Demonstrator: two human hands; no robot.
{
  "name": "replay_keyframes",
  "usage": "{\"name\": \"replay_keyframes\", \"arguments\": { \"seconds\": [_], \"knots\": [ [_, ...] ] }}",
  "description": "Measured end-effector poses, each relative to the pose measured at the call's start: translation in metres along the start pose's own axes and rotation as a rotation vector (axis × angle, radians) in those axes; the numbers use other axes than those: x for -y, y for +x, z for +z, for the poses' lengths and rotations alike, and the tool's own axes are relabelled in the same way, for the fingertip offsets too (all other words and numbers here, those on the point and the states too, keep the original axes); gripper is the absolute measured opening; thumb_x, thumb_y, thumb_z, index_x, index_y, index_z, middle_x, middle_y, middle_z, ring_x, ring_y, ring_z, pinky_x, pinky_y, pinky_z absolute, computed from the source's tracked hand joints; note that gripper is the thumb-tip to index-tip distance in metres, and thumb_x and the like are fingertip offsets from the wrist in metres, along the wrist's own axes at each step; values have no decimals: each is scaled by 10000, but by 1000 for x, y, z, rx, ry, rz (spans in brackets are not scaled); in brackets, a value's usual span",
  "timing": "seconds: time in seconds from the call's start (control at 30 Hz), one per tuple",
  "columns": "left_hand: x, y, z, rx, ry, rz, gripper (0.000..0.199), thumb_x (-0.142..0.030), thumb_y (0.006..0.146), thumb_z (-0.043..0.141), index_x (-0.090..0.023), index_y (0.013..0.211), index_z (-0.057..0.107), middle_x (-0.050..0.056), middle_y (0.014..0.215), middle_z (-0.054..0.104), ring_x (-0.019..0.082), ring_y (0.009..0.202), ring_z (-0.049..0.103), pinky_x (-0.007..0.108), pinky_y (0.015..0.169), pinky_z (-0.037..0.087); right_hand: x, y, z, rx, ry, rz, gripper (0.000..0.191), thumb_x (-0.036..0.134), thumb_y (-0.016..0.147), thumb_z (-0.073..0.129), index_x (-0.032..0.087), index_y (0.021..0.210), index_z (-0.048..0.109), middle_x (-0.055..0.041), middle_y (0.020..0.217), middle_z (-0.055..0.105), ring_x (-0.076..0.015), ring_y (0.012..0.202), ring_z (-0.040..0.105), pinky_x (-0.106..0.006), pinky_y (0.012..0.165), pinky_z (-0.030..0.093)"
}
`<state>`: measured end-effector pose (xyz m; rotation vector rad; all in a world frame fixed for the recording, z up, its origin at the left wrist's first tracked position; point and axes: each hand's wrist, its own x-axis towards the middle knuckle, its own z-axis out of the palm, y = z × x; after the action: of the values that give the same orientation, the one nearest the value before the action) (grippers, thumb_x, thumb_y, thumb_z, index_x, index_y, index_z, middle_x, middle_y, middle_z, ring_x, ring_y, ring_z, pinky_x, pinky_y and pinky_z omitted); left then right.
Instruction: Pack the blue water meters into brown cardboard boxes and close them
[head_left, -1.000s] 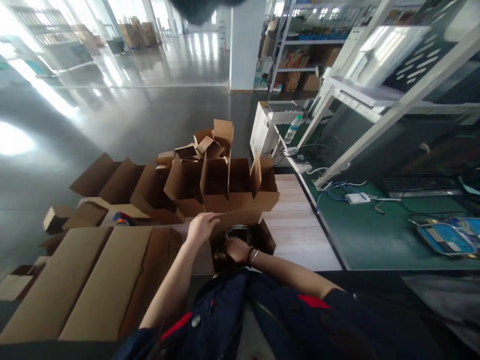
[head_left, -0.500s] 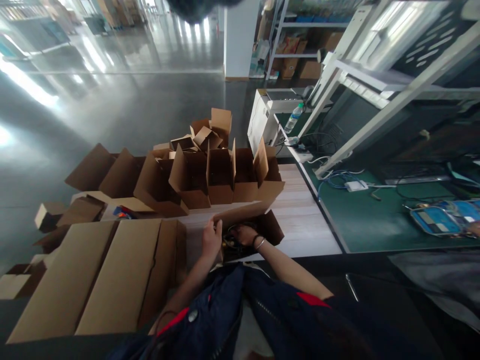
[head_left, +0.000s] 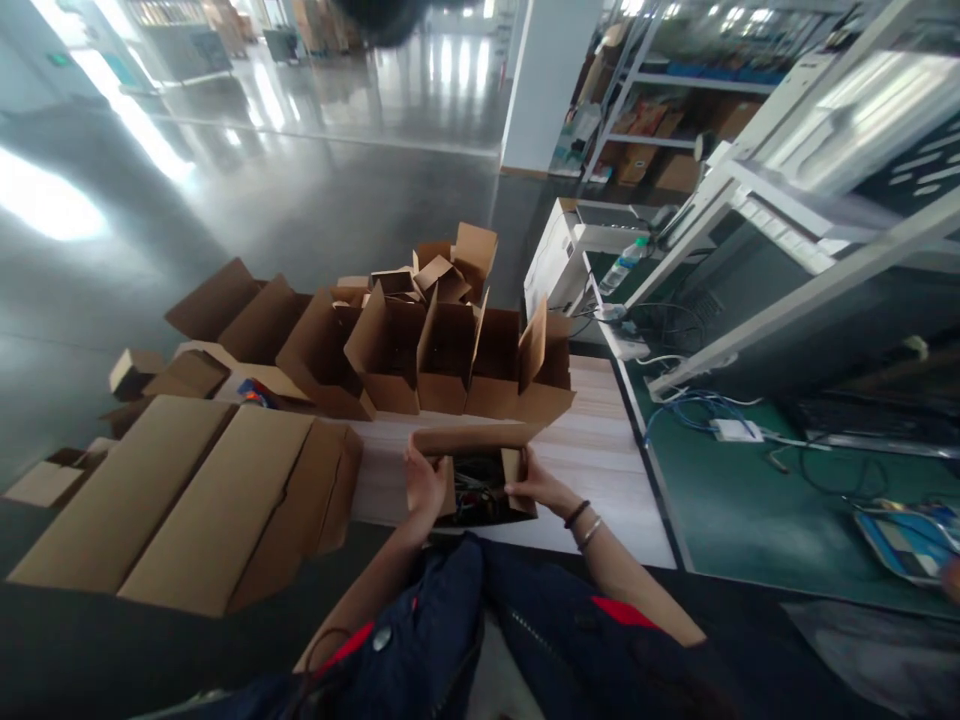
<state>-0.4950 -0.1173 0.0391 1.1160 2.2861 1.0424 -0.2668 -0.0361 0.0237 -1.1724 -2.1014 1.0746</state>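
An open cardboard box lies close in front of my body, its long far flap raised. Inside it is a dark tangle of what looks like cables, too blurred to name surely. My left hand grips the left end of the box, with the short left flap beside its fingers. At the other end, my right hand pinches the short right flap between thumb and fingers. Both short flaps lean inward over the contents.
Behind the box runs a row of several open cardboard boxes. Large closed cartons stand at the left, smaller ones piled beyond. On the right, a green workbench carries cables, a water bottle and a blue tray.
My right hand has come out of the box and taken hold of its right flap. The short flaps now tilt inward. The whole view has shifted as my head turned.
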Motion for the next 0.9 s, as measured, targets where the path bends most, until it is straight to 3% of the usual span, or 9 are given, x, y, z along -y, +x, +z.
{"name": "replay_keyframes", "arguments": {
  "seconds": [0.1,0.23,0.3,0.4,0.53,0.67,0.73,0.8,0.9],
  "knots": [
    [15,-2,-10,45,-92,22,540,-130,771,456,-121,1304,374,148,1389,422,213,1325,351,401,1109,269,-5,7,34,-175,145,63,687,411,689,638,118,1266,406,-169,1174,583,-242,1055,567,-425,914,464],
    [30,-5,-30,206,-129,97,277,-99,753,413,-168,901,638,83,1202,609,187,1210,496,381,1035,378,-10,6,31,-186,164,34,306,324,779,497,181,1022,617,-141,1183,595,-273,1127,533,-473,985,394],
    [32,-1,-40,281,-122,124,270,-105,752,408,-174,767,668,79,1177,634,196,1199,511,393,1022,391,-10,8,15,-97,149,-7,254,293,784,484,191,923,670,-129,1211,591,-274,1128,540,-472,995,387],
    [27,7,-58,379,-69,164,327,-121,771,394,-205,739,709,52,1196,634,198,1202,511,417,1038,368,-1,17,-13,192,-60,-135,314,233,809,472,191,1040,680,-123,1315,528,-274,1243,449,-465,1031,356],
    [5,-2,-71,552,337,447,353,-240,793,487,-229,1107,648,66,1380,477,233,1359,296,457,1126,161,26,27,-41,508,-593,-314,575,25,756,401,228,1277,534,-88,1426,412,-278,1382,208,-533,1090,215],
    [-12,-35,-49,669,632,579,1028,-519,560,734,-81,1395,321,221,1479,250,332,1391,162,464,1121,142,50,13,-30,807,-737,-380,640,167,738,572,211,1360,427,-139,1478,302,-339,1367,222,-540,1072,224],
    [-12,-48,-32,645,732,564,1237,-533,438,797,-51,1424,225,264,1489,160,375,1394,88,508,1112,134,55,-1,-13,796,-760,-382,958,345,602,749,168,1425,291,-195,1505,188,-412,1362,172,-584,1062,195],
    [-7,-56,-17,611,806,562,1218,-503,470,799,-69,1436,197,264,1493,134,383,1394,63,553,1099,132,58,-15,2,716,-801,-380,1228,410,444,835,145,1452,185,-231,1509,127,-460,1354,127,-630,1052,147],
    [2,-61,-1,531,880,524,817,-345,748,622,-129,1437,240,216,1500,171,349,1398,99,587,1086,159,63,-23,13,630,-840,-391,1150,343,506,814,157,1453,189,-239,1501,157,-458,1351,141,-642,1048,115]
  ]
}}
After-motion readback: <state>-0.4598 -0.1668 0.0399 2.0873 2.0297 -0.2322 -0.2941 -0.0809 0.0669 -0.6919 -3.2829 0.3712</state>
